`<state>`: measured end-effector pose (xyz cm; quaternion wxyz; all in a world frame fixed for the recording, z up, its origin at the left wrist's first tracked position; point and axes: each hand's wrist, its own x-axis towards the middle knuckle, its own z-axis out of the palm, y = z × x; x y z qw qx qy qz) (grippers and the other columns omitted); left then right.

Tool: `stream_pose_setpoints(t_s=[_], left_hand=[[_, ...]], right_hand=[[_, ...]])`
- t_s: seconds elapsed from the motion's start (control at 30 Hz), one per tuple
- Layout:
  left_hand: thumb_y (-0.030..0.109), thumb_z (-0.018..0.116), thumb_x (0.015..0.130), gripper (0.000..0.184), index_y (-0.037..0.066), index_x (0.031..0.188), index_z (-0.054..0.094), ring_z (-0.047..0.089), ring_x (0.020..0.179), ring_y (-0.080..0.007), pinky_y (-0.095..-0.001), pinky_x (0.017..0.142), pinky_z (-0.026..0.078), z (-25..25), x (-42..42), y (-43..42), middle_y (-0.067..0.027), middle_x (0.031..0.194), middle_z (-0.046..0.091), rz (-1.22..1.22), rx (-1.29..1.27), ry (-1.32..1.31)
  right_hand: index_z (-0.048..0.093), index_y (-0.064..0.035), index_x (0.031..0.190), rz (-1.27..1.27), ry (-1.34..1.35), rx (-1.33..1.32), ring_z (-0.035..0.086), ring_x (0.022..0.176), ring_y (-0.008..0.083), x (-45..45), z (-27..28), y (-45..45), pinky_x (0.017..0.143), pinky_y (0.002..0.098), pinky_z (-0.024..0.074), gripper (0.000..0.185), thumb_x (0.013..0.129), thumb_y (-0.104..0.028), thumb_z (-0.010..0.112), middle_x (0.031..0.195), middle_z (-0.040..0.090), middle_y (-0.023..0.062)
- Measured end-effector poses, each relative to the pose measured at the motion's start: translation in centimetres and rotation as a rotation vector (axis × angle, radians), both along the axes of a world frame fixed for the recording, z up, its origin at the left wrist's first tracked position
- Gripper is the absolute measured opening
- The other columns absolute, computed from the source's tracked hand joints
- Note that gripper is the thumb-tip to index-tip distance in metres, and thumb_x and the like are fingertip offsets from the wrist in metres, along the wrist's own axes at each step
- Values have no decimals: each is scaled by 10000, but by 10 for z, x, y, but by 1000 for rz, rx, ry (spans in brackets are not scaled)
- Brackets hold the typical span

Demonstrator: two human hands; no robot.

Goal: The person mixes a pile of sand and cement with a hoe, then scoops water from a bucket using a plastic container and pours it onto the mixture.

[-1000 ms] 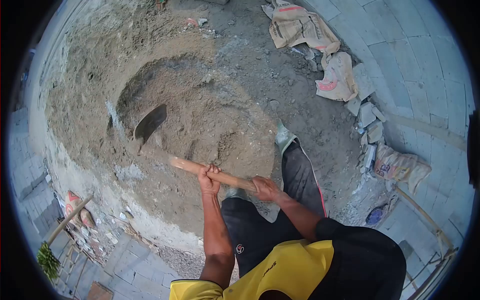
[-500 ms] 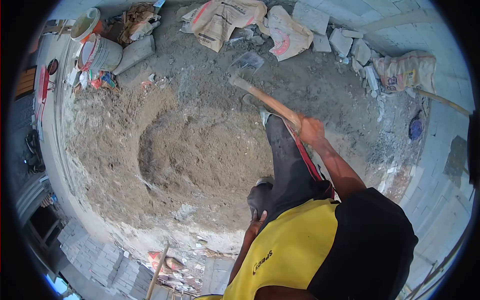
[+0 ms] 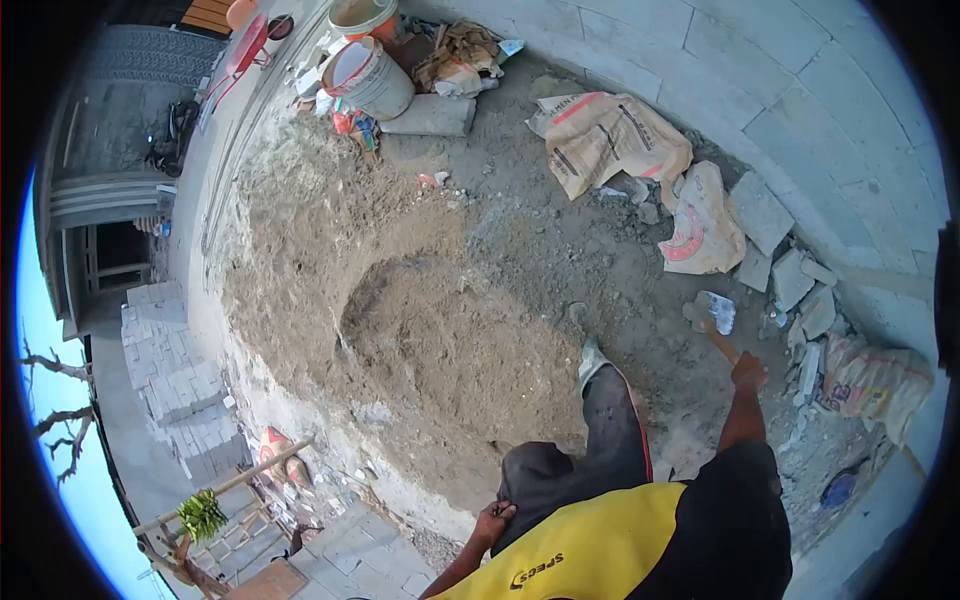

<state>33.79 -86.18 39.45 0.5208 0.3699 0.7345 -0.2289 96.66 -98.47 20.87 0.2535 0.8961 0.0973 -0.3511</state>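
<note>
My right hand (image 3: 749, 371) is closed around the wooden handle (image 3: 722, 346) of a hoe, out to the right of my body. The hoe's metal blade (image 3: 716, 312) is over the grey, muddy ground. My left hand (image 3: 493, 522) rests against my bent leg (image 3: 535, 480), holding no tool, its fingers loosely bent. In front of my legs spreads a heap of brown sand (image 3: 450, 350) with a shallow hollow in it. My shoe (image 3: 592, 357) stands at the heap's right edge.
Empty-looking cement bags (image 3: 620, 145) and broken blocks (image 3: 762, 212) lie along the block wall (image 3: 790, 130). Buckets (image 3: 372, 85) stand at the far edge, a red wheelbarrow (image 3: 245, 55) beyond them. A filled sack (image 3: 875, 385) leans at right. Stacked paving blocks (image 3: 170, 360) are at left.
My view has turned, so the surroundings sit differently in the picture. The hoe has swung from in front of me out to my right side, still in my right hand. My left hand stays by my leg.
</note>
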Motion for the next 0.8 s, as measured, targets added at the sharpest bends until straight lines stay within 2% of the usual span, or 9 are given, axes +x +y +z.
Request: stream_pose_setpoints(t_s=[0.1,0.27,0.4,0.43,0.6,0.67,0.7,0.77,0.8], left_hand=[[401,685,914,517,13,1251,633,611,1065,-182,-320,950,462,-11,23,-28,-100,1189,671,424,-176,-202],[520,570,951,503,127,1247,672,570,1148,-180,-375,1008,412,-66,62,-100,-24,1202,677,394,-318,-233],[463,599,943,443,117,1206,688,617,1080,-221,-345,972,439,-142,81,-221,-62,1183,678,328,-3,-230],[421,615,942,402,107,1179,698,639,1038,-234,-343,941,463,-142,96,-244,-76,1165,679,440,33,-66],[400,617,943,385,105,1181,690,647,1012,-236,-356,919,473,-111,125,-297,-76,1147,680,683,41,-49],[391,617,943,379,104,1182,686,651,1002,-237,-361,910,477,-103,129,-302,-77,1139,680,705,50,-50],[387,618,943,376,104,1182,685,652,997,-238,-364,906,479,-95,131,-299,-77,1136,680,696,54,-57],[378,618,944,370,103,1183,681,655,987,-239,-369,897,483,-80,136,-294,-77,1128,680,653,51,-64],[374,619,944,367,103,1183,680,657,982,-239,-372,893,485,-70,143,-286,-77,1125,680,607,45,-82]], right_hand=[[667,-100,1077,102,-114,210,648,1063,342,5,-9,-52,839,483,550,235,860,-191,662,1087,652,110],[684,0,1004,330,122,401,647,1010,388,48,-17,-103,896,464,513,329,777,-236,714,1032,680,216],[716,2,996,178,0,422,661,1025,389,53,33,-101,899,465,522,347,793,-279,705,1061,685,235],[715,-4,1002,405,39,410,664,1032,380,69,-9,-118,892,466,528,377,793,-316,697,1084,682,232],[730,-45,979,543,473,257,700,925,329,70,28,-78,786,437,558,385,767,-366,709,1010,709,196],[730,-45,903,450,728,393,709,805,272,68,92,-48,707,407,560,384,744,-394,741,922,719,140],[730,-45,903,460,729,399,709,805,272,80,70,-39,707,407,560,384,744,-394,741,922,719,140],[708,-50,911,958,633,448,675,694,227,107,-11,-40,630,385,540,349,741,-350,762,850,699,80],[684,-62,974,636,709,533,661,678,219,128,-16,-34,609,391,527,314,750,-272,748,836,689,66]])
